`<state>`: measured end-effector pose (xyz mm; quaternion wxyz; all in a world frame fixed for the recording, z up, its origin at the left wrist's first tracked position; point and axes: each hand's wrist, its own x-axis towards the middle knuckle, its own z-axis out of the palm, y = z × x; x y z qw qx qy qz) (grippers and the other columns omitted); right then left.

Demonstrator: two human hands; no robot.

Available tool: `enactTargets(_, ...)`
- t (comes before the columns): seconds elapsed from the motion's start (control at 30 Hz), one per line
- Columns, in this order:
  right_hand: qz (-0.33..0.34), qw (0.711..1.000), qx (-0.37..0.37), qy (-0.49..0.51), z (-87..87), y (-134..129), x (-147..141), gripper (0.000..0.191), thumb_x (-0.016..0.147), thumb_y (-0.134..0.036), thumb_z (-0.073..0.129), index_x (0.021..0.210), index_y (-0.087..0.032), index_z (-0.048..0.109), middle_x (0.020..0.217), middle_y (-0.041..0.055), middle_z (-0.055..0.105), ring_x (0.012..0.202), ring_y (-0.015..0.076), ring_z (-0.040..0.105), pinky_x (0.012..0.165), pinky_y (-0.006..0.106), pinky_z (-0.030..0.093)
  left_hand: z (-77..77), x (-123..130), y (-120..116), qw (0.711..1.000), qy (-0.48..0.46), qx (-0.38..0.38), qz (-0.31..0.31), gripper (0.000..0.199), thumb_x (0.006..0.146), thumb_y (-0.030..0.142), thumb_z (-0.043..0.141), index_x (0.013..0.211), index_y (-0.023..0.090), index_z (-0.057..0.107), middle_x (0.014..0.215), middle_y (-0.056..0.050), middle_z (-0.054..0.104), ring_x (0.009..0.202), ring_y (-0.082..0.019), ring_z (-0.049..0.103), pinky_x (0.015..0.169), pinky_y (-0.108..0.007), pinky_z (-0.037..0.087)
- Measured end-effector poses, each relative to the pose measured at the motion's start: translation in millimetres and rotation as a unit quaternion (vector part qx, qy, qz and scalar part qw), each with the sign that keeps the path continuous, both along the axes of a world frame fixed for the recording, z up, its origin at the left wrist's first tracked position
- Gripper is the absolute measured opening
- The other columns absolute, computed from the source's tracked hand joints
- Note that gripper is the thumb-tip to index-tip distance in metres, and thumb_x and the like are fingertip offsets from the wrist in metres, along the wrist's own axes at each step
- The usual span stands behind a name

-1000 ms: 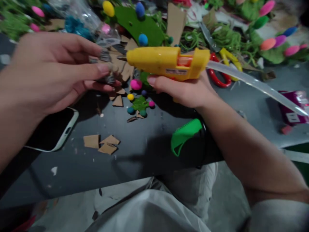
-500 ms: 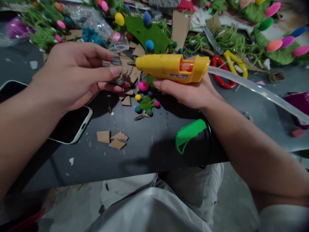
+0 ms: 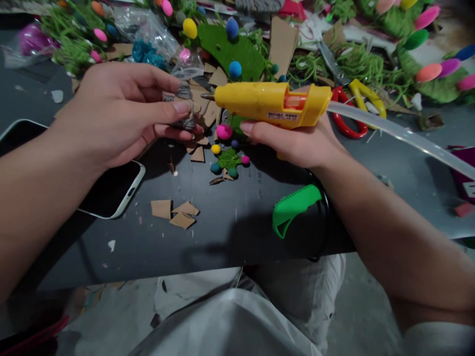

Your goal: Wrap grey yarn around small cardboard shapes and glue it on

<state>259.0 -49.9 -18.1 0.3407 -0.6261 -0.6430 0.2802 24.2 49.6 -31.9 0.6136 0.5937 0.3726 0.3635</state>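
Observation:
My left hand (image 3: 126,111) is closed on a small grey yarn-wrapped piece (image 3: 187,116), pinched between thumb and fingers. Grey yarn winds around it, and a bit of brown shows near my thumb; the rest is hidden by the hand. My right hand (image 3: 297,143) is wrapped round a yellow hot glue gun (image 3: 252,99), its metal tip pointing left, close to the yarn-wrapped piece. I cannot tell whether they touch. A long clear glue stick (image 3: 393,133) runs out of the gun's back. Below the gun lies a small green star shape (image 3: 229,158) with coloured balls on its points.
A phone (image 3: 111,193) lies under my left forearm. Cardboard scraps (image 3: 161,208) and a green cutter (image 3: 295,207) are near the front edge. Scissors with red and yellow handles (image 3: 349,109), green yarn (image 3: 363,62) and a green leaf shape (image 3: 230,49) fill the back.
The whole view has shifted slightly, with things appearing a little further right. Both hands keep their holds, and the gun's tip stays beside the yarn-wrapped piece.

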Motion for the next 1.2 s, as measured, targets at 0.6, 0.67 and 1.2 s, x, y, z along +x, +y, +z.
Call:
enactTargets(0.6, -0.071, 0.972, 0.093, 0.206, 5.4, 2.0, 5.1, 0.017, 0.079, -0.031, 0.082, 0.068, -0.024, 0.071, 0.068, -0.0025, 0.066, 0.066, 0.0131, 0.064, 0.068, 0.027, 0.055, -9.0, -3.0, 6.9, 1.000, 0.020, 0.016, -0.005, 0.022, 0.079, -0.001, 0.074, 0.098, 0.008, 0.067, 0.075, -0.004, 0.071, 0.067, -0.023, 0.077, 0.071, -0.054, 0.067)
enactTargets(0.67, -0.077, 0.973, 0.083, 0.203, 6.2, 1.9, 6.0, 0.020, 0.079, -0.033, 0.082, 0.066, -0.022, 0.070, 0.067, -0.0020, 0.065, 0.065, 0.0128, 0.063, 0.068, 0.027, 0.055, -8.5, -2.4, 6.3, 1.000, 0.016, 0.010, -0.004, 0.021, 0.078, -0.001, 0.074, 0.096, 0.008, 0.067, 0.074, -0.005, 0.071, 0.067, -0.023, 0.077, 0.068, -0.051, 0.068)
enactTargets(1.2, -0.010, 0.999, -0.014, 0.036, -7.2, 0.7, 0.3, 0.031, 0.081, -0.051, 0.076, 0.100, -0.028, 0.081, 0.095, 0.0003, 0.079, 0.097, 0.0259, 0.074, 0.091, 0.041, 0.060, 0.2, 0.1, 1.5, 1.000, 0.013, -0.025, -0.003, 0.019, 0.077, 0.001, 0.073, 0.094, 0.010, 0.068, 0.075, -0.006, 0.074, 0.064, -0.021, 0.076, 0.059, -0.033, 0.068)
